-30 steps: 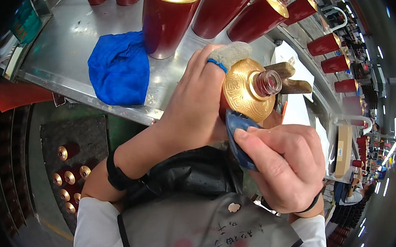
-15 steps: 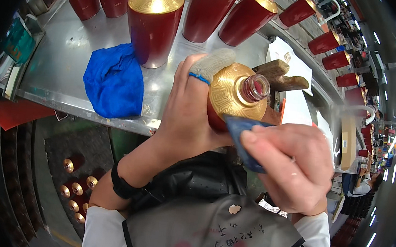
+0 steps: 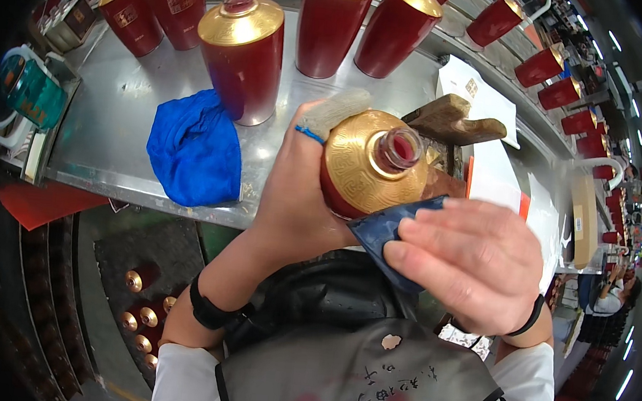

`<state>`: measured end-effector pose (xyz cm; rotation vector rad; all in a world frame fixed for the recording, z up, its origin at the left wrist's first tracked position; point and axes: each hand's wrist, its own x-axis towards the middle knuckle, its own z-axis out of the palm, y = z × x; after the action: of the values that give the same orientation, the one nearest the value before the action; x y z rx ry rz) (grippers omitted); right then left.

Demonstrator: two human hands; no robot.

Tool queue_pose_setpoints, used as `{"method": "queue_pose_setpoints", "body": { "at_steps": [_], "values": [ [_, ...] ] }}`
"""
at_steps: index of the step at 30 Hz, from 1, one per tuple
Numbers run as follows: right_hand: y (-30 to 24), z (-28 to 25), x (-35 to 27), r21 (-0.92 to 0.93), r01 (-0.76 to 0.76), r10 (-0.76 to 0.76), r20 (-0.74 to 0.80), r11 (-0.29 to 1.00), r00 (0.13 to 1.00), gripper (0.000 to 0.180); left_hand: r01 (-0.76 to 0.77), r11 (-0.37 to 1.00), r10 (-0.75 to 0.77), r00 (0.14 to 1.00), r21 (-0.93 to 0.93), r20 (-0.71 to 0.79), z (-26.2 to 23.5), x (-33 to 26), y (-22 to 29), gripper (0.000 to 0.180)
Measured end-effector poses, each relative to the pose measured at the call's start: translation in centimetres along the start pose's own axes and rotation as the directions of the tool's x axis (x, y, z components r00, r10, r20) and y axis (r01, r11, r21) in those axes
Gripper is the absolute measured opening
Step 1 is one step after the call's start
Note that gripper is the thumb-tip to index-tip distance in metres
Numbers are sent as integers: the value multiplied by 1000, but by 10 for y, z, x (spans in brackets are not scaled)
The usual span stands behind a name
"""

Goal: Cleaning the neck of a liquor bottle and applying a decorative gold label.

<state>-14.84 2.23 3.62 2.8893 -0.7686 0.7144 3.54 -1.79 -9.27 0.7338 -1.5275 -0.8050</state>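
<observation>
My left hand [image 3: 299, 187] grips a dark red bottle [image 3: 374, 163] with a patterned gold shoulder and an uncapped clear glass neck. The bottle is tilted, its mouth toward me. A grey cover with a blue band [image 3: 336, 110] sits on one of the left fingers. In my right hand [image 3: 472, 259] a dark blue piece of cloth [image 3: 390, 237] is pinched, its edge against the lower side of the bottle near the gold shoulder. Just beyond the bottle stands a notched wooden rest [image 3: 458, 121].
A bright blue cloth [image 3: 194, 147] lies on the metal table [image 3: 113, 136], touching a standing red bottle [image 3: 241, 64]. More red and gold bottles [image 3: 332, 26] line the back and right. White paper [image 3: 482, 100] lies behind the wooden rest. Bottles [image 3: 149, 317] stand low at left.
The bottle in my left hand has shifted slightly left. My right hand has flattened and turned, and the dark blue cloth now spreads along the bottle's near side.
</observation>
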Motion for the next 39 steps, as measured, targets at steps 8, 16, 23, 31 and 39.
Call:
{"method": "queue_pose_setpoints", "body": {
  "at_steps": [8,16,23,31,39],
  "values": [
    [23,-9,-17,47,45,-44,-11,998,999,19,156,981,-130,971,-116,202,-15,4,6,92],
    [31,-6,-27,76,91,-80,-140,993,987,18,229,972,-213,948,-45,236,-13,0,17,94],
    [39,5,-36,79,15,-4,-142,997,990,15,288,954,-248,916,-86,315,-21,8,19,97],
    [34,0,-46,90,-32,55,-269,995,961,13,293,946,-235,913,-136,332,-19,7,18,104],
    [17,15,-64,188,33,-2,-159,982,987,15,277,952,-225,922,-131,316,-17,7,17,105]
  ]
}}
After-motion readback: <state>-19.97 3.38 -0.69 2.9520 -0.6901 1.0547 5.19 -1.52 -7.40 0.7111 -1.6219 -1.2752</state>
